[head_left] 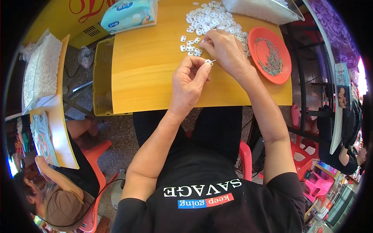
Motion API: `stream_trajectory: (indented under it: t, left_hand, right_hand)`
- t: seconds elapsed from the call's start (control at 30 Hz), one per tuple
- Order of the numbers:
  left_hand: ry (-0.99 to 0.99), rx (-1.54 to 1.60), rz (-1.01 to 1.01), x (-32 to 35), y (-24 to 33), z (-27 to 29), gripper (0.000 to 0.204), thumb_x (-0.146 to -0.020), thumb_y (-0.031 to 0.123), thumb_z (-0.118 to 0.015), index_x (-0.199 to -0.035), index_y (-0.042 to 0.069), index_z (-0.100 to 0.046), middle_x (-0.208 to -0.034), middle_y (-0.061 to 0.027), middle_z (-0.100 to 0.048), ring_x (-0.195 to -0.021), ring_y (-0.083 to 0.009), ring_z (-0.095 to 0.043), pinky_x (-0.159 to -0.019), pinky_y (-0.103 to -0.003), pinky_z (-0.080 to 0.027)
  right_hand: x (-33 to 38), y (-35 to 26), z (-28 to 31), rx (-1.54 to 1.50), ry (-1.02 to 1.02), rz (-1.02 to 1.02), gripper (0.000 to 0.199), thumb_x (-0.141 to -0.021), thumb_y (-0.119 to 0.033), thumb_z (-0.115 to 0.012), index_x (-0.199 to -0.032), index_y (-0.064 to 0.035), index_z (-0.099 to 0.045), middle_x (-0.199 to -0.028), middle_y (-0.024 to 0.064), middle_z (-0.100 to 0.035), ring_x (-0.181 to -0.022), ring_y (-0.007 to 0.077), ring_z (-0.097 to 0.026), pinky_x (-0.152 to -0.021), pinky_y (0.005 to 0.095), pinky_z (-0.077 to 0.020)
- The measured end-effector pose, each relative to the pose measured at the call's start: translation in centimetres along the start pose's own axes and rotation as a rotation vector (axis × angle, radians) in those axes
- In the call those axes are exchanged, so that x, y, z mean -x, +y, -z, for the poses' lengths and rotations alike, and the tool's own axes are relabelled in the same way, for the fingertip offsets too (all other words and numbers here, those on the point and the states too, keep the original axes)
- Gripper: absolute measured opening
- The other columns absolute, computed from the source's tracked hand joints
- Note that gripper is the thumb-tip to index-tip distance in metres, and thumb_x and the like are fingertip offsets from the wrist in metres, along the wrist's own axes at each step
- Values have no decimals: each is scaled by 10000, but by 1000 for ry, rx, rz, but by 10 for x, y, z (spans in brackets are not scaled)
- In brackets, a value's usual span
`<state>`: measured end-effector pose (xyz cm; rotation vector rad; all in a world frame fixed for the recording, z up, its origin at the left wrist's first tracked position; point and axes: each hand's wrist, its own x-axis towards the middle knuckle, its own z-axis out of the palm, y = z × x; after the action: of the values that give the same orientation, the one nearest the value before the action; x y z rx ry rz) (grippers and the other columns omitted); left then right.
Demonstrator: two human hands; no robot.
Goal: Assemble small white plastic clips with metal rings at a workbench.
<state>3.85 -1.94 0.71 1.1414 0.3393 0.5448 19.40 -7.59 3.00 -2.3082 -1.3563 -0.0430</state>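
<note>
Between the thumb and fingertips of my left hand (pixel 190 79) is a small white plastic piece (pixel 208 62) with holes, and a thin metal pin sticks out of it to the right. My right hand (pixel 226 48) is just beyond and to the right, its thumb and fingers closed in a pinch. What it holds, if anything, is too small and covered to name. Beyond the right hand lies a heap of white two-holed plastic pieces (pixel 211 18). A smaller cluster of such pieces (pixel 190 48) lies left of its fingertips. Thin metal pins (pixel 270 58) fill part of a red plate (pixel 287 64) on the right.
A blue tissue pack (pixel 130 16) rests at the far left of the yellow table (pixel 143 77). At the far right stands a clear bin (pixel 264 11) of white pieces. A yellow crate (pixel 103 73) stands beside the table's left edge. Another person (pixel 64 198) sits at lower left.
</note>
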Motion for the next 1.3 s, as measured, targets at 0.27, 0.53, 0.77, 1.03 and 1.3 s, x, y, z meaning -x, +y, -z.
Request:
stream_trajectory:
  t: [0.27,0.53,0.77,1.03,1.3]
  left_hand:
    - [-6,25,4,0,-2,3,84,-959,104,-618,-989,34,-582,-820,-4,-591,-735,-70,-554,-691,-216,-455]
    - [11,64,-24,0,1,4,90,-947,103,-626,-965,30,-577,-807,2,-592,-707,-57,-559,-661,-205,-465]
    - [27,113,3,-2,0,2,94,-947,104,-624,-977,30,-575,-831,-9,-602,-737,-67,-568,-681,-214,-467]
    - [-11,125,-7,-2,-2,4,96,-950,95,-622,-997,26,-575,-853,-14,-612,-747,-72,-580,-695,-221,-477]
    - [6,179,-81,-4,-1,2,77,-962,62,-591,-1014,9,-572,-1053,-91,-640,-915,-101,-605,-836,-259,-514]
  right_hand:
    - [16,6,3,-236,26,-28,206,-859,-167,-684,-1006,-25,-663,-936,160,-677,-833,318,-664,-731,406,-525]
    - [45,-3,23,-1233,-135,-371,247,-944,-209,-653,-1102,-21,-641,-923,4,-636,-820,66,-596,-668,229,-503]
    - [60,-4,16,-1635,-173,-459,224,-976,-148,-596,-1158,-21,-621,-929,19,-637,-791,70,-595,-656,232,-513]
    - [63,-11,12,-1718,-146,-441,279,-975,-122,-585,-1221,5,-615,-936,37,-649,-807,76,-604,-675,248,-537]
    - [59,-16,2,-1559,129,-443,201,-938,-98,-645,-1102,18,-639,-969,81,-673,-827,118,-660,-754,274,-572]
